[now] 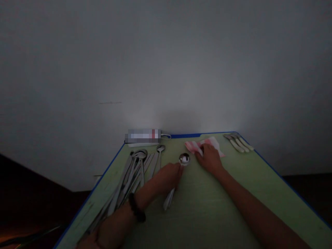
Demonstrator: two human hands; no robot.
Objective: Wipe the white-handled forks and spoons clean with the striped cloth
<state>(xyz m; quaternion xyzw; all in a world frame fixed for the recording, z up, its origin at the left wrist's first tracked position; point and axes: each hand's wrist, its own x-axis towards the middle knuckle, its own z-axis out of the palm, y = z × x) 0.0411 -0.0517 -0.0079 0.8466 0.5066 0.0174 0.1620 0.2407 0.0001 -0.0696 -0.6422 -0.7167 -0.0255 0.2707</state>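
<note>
My left hand, with a dark beaded bracelet on its wrist, is closed round a shiny metal spoon. The spoon's bowl points away from me, and its handle end shows below the hand. Whether a second piece lies along that handle, I cannot tell. To the right, my right hand grips a pink-and-white cloth that rests on the table, its fingers pinching the near side. Spoon and cloth are apart.
Left of my left hand lies a pile of metal cutlery, with a separate spoon beside it. Several light-handled forks lie at the far right. A blurred-out box stands at the back left. The green table meets a wall.
</note>
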